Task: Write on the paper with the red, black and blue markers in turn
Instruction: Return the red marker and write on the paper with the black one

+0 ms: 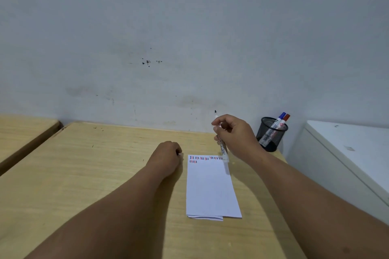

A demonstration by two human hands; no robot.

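Note:
My right hand [233,132] is shut on the black marker [222,147], holding it above the paper's top right corner. The marker's bare black nib points up and its white tail points down. The folded white paper [211,189] lies on the wooden table and carries short red, black and blue strokes along its top edge. My left hand [166,159] rests as a fist on the table beside the paper's top left corner. A small dark piece, which looks like the marker's cap, shows at its fingertips. The blue marker [281,118] and red marker [285,119] stand in the cup.
A black mesh pen cup [270,136] stands at the table's far right corner by the wall. A white cabinet [347,149] is to the right of the table. A second wooden surface [23,130] adjoins on the left. The table [94,174] backs onto a pale wall.

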